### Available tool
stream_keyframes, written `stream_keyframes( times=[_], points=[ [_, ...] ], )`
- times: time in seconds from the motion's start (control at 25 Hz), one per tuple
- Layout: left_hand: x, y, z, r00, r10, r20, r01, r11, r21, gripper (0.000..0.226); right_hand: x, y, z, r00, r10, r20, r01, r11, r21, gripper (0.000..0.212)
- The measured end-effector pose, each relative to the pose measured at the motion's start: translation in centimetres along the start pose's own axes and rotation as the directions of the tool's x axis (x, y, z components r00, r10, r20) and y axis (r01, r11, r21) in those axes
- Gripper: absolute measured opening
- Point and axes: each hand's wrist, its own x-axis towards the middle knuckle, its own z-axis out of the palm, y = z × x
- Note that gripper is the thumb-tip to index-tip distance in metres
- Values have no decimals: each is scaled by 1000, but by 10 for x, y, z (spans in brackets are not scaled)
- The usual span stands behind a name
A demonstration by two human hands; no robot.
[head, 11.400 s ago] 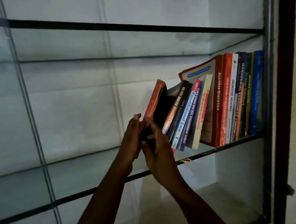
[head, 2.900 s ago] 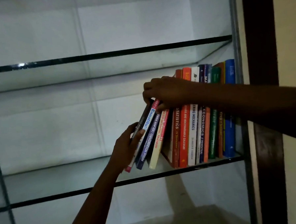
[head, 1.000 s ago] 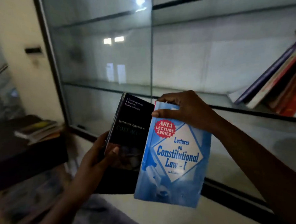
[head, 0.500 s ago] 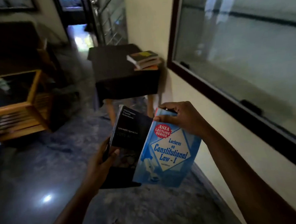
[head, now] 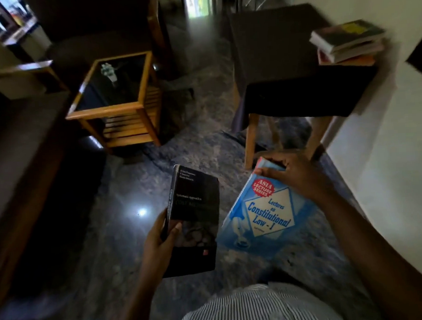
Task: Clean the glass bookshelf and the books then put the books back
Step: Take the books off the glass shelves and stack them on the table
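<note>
my left hand [head: 160, 238] grips a glossy black paperback [head: 193, 219] by its spine | my right hand [head: 296, 177] pinches a blue paperback [head: 264, 220] at its top edge | both above polished stone floor [head: 124, 213] | flat book stack [head: 345, 42] on dark-clothed table [head: 285, 58]

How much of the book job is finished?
Done: a few books already lie stacked on the dark table. In hand: the left hand grips a black book, the right hand a blue book, both off the shelf. Left, probably: wiping these, the shelf, and putting all back; the shelf is out of view.
</note>
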Motion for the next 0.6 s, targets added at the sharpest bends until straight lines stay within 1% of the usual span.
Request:
stream_keyframes(
  times=[0.12,0.2,0.28,0.36,0.44,0.52,0.6],
  points=[
    [62,0,-5,999,-25,21,25,1000,14,45,52,13,7,1000,30,-1,-30,1000,-1,56],
    [120,10,5,999,-5,46,4,1000,29,42,92,27,-1,997,75,-23,-75,997,-11,44],
    [180,27,22,996,43,83,-46,998,36,39,133,40,-14,989,118,-89,-120,993,-17,28],
    [247,55,47,987,83,141,-86,996,20,42,187,54,-35,979,150,-136,-152,988,-4,24],
    [312,94,73,974,82,211,-87,996,13,40,244,65,-60,971,182,-155,-182,983,14,25],
    [375,129,99,947,127,296,-124,992,-29,38,293,75,-90,956,210,-203,-217,976,-12,35],
    [426,158,123,921,166,354,-157,986,-55,36,325,76,-120,938,230,-259,-243,970,-22,32]
  ],
)
